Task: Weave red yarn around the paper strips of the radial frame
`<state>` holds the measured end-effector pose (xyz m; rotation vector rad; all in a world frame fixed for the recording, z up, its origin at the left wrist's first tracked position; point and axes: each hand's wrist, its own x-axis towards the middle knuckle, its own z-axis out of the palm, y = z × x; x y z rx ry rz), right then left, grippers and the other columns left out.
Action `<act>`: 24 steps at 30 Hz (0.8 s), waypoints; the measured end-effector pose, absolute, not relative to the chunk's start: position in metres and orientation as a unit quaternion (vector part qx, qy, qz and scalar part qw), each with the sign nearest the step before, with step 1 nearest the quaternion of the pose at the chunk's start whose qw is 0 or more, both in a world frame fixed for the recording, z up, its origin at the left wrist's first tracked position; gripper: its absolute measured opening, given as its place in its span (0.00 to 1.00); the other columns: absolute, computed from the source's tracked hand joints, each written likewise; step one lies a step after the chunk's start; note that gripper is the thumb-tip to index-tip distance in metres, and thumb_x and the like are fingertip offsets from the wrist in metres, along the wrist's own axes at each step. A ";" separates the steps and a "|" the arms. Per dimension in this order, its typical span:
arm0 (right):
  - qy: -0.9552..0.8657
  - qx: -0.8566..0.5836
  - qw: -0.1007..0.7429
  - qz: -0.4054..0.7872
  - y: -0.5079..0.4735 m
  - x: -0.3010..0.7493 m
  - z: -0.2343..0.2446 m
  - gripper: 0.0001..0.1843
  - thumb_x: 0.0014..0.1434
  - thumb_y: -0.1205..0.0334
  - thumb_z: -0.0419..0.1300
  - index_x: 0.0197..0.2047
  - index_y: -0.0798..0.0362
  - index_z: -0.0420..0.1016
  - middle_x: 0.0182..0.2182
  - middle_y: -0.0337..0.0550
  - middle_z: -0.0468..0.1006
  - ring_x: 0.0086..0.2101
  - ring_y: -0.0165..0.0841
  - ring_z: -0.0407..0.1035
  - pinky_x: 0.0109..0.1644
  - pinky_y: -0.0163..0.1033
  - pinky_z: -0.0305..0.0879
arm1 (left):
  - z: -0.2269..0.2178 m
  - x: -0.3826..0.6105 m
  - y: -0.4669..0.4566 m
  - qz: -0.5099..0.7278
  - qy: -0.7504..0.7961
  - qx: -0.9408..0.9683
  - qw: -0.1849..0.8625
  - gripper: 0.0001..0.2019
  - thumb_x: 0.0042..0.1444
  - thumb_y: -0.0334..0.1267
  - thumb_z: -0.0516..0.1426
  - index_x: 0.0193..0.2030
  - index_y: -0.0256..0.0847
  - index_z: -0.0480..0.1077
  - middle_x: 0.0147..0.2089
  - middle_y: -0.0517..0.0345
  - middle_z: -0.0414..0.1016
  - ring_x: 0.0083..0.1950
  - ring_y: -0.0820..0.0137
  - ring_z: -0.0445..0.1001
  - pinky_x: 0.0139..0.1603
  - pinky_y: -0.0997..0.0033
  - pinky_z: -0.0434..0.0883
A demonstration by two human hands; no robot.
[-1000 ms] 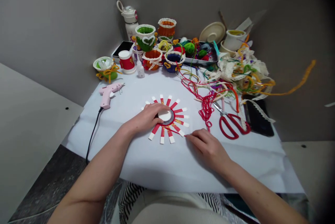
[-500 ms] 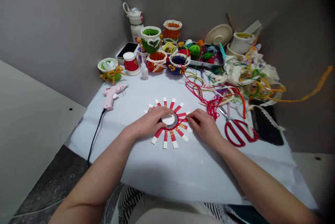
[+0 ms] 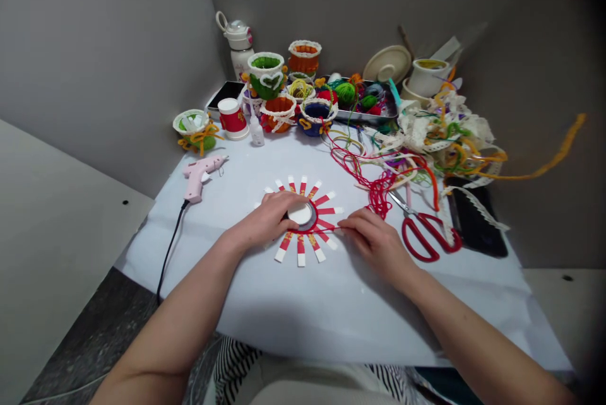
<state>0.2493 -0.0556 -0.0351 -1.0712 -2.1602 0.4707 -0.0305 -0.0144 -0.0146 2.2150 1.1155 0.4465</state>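
A paper cup cut into red-and-white strips (image 3: 303, 247) lies flattened like a sunburst on the white table cover (image 3: 307, 304). My left hand (image 3: 269, 219) presses down on the cup's round white base (image 3: 301, 212), fingers curled over its left side. My right hand (image 3: 374, 241) sits just right of the strips, fingers pinched on a thin red yarn strand (image 3: 331, 227) that runs to the base. The yarn trails off into a red tangle (image 3: 379, 193) beyond my right hand.
Red scissors (image 3: 428, 234) lie right of my right hand, a black phone (image 3: 476, 222) beyond them. A pink glue gun (image 3: 199, 171) with its black cord lies at left. Decorated yarn cups (image 3: 277, 111), a tray of yarn balls (image 3: 360, 99) and lace trims (image 3: 449, 134) crowd the back.
My right hand moved from the lower right of the strips up and in toward the base, pulling the red yarn with it. My left hand stayed on the base.
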 end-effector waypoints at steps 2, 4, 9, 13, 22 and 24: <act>-0.840 -0.399 0.329 0.161 -0.070 0.252 -0.034 0.10 0.71 0.69 0.55 0.47 0.52 0.78 0.38 0.48 0.77 0.38 0.36 0.73 0.41 0.41 0.72 | -0.015 -0.033 -0.013 0.159 0.418 0.837 0.316 0.25 0.61 0.29 0.60 0.64 0.48 0.66 0.64 0.51 0.73 0.64 0.55 0.70 0.67 0.46 0.63; -0.855 -0.390 0.317 0.131 -0.084 0.254 -0.035 0.10 0.70 0.71 0.55 0.48 0.54 0.78 0.38 0.48 0.77 0.38 0.36 0.72 0.41 0.41 0.72 | -0.015 -0.033 -0.013 0.154 0.419 0.835 0.323 0.25 0.61 0.29 0.60 0.64 0.48 0.66 0.65 0.50 0.73 0.65 0.55 0.70 0.66 0.45 0.63; -0.898 -0.351 0.260 0.039 -0.109 0.253 -0.044 0.12 0.70 0.73 0.54 0.48 0.57 0.77 0.37 0.51 0.78 0.36 0.38 0.69 0.37 0.42 0.69 | -0.014 -0.033 -0.013 0.159 0.413 0.837 0.323 0.24 0.62 0.29 0.60 0.64 0.48 0.67 0.65 0.51 0.73 0.65 0.56 0.70 0.66 0.46 0.64; -0.901 -0.360 0.242 0.018 -0.109 0.255 -0.047 0.11 0.69 0.74 0.54 0.47 0.58 0.78 0.36 0.52 0.78 0.35 0.38 0.68 0.37 0.42 0.68 | -0.015 -0.034 -0.013 0.163 0.413 0.836 0.323 0.24 0.62 0.31 0.61 0.64 0.48 0.66 0.64 0.50 0.74 0.63 0.56 0.71 0.66 0.46 0.64; -0.866 -0.421 0.237 0.132 -0.045 0.257 -0.039 0.09 0.70 0.67 0.57 0.42 0.54 0.79 0.36 0.48 0.77 0.37 0.38 0.72 0.40 0.43 0.70 | -0.014 -0.033 -0.012 0.162 0.408 0.834 0.334 0.24 0.61 0.30 0.60 0.63 0.46 0.67 0.66 0.49 0.72 0.65 0.55 0.70 0.67 0.46 0.64; -0.847 -0.442 0.248 0.158 -0.030 0.251 -0.040 0.08 0.69 0.66 0.59 0.39 0.54 0.79 0.35 0.47 0.77 0.36 0.38 0.72 0.40 0.42 0.69 | -0.015 -0.033 -0.011 0.165 0.406 0.834 0.335 0.24 0.60 0.30 0.60 0.63 0.47 0.68 0.66 0.49 0.72 0.66 0.54 0.70 0.67 0.46 0.64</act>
